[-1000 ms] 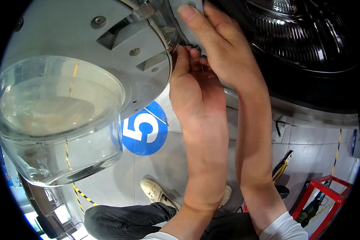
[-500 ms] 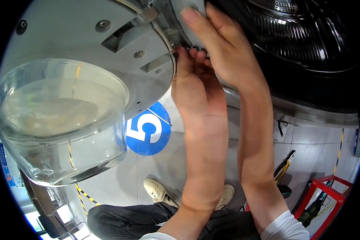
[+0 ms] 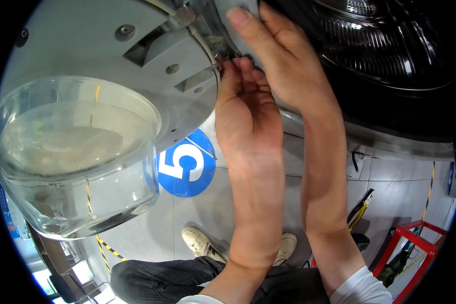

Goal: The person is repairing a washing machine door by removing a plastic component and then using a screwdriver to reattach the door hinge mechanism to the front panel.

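We have both hands up at the hinge (image 3: 227,53) of the open washer door (image 3: 101,101), left hand (image 3: 248,109) with fingers curled at the fitting, right hand (image 3: 283,66) pressed flat beside it, gripping nothing clearly visible, so the hinge work looks unfinished.

Glass, metal and painted floor

Clear glossy glass door bowl (image 3: 76,157) in matt grey metal frame (image 3: 111,55); shiny ribbed steel drum (image 3: 385,45); smooth grey floor (image 3: 197,218).
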Available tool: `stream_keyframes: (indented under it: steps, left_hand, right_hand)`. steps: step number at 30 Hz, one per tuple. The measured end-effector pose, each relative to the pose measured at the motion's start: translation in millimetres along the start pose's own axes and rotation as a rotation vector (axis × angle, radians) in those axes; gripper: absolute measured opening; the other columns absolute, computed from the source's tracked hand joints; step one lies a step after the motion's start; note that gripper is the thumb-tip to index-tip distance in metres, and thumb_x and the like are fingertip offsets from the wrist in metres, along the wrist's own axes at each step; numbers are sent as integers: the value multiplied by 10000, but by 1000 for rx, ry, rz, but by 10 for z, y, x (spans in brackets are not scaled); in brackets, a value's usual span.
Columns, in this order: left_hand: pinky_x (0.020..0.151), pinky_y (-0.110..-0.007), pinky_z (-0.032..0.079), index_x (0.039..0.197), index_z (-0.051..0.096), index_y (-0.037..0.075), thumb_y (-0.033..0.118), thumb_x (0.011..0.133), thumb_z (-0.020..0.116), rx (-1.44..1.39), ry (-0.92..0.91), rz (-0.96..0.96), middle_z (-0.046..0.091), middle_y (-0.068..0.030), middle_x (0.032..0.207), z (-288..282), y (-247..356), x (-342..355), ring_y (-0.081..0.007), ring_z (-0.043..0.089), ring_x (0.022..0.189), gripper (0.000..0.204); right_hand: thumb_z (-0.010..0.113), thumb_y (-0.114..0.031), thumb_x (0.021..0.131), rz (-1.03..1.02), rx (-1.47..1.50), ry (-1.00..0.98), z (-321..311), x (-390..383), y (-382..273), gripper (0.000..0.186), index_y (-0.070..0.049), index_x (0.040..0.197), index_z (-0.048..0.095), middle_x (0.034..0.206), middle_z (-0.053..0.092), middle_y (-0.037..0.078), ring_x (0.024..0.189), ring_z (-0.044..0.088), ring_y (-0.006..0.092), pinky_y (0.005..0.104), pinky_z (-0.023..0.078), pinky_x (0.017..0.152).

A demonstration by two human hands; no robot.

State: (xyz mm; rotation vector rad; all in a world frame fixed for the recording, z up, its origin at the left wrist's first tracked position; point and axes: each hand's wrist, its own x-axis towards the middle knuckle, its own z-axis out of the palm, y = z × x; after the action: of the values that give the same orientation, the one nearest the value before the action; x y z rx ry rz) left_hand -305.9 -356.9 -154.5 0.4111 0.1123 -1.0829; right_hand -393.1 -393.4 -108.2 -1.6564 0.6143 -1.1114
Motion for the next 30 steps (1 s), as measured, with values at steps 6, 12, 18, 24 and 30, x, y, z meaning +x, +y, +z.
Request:
stream_keyframes:
  steps: [6, 12, 18, 24, 30]
  left_hand:
    - [856, -305, 487, 1049, 582, 28, 191, 1000, 460, 109, -21, 18, 646, -27, 966, -24, -60, 17, -127, 600, 939, 210]
    - [676, -208, 481, 1026, 577, 52, 129, 959, 549, 106, 10, 43, 630, -8, 874, 12, -44, 12, -93, 604, 779, 106]
    - [686, -217, 495, 1050, 561, 42, 123, 960, 544, 39, 40, 23, 629, -16, 889, 13, -62, -14, -95, 603, 798, 122]
    - [791, -267, 493, 1043, 585, 40, 151, 977, 511, 107, -65, 40, 649, -24, 924, -94, -41, 28, -111, 607, 876, 149]
    - [712, -231, 510, 1042, 567, 39, 94, 956, 537, 70, -18, 18, 635, -29, 920, -47, -13, 36, -97, 613, 816, 106]
  right_hand:
    - [519, -342, 975, -91, -97, -14, -72, 30, 164, 405, 48, 875, 566, 792, 585, 145, 748, 535, 201, 311, 443, 736]
    - [526, -326, 973, -151, -251, 144, 92, 44, 246, 390, 56, 903, 567, 841, 591, 175, 788, 550, 216, 317, 446, 771]
    - [529, -331, 970, -227, -13, 79, 57, 97, 361, 396, 61, 955, 575, 1011, 602, 222, 972, 562, 264, 337, 415, 903]
    - [529, -332, 969, -131, -59, 82, 57, 6, 196, 396, 61, 952, 574, 1014, 605, 221, 984, 564, 267, 340, 406, 921]
    - [513, -370, 970, -140, -158, 112, 64, 74, 302, 443, 68, 991, 572, 1025, 599, 241, 1002, 561, 279, 341, 403, 926]
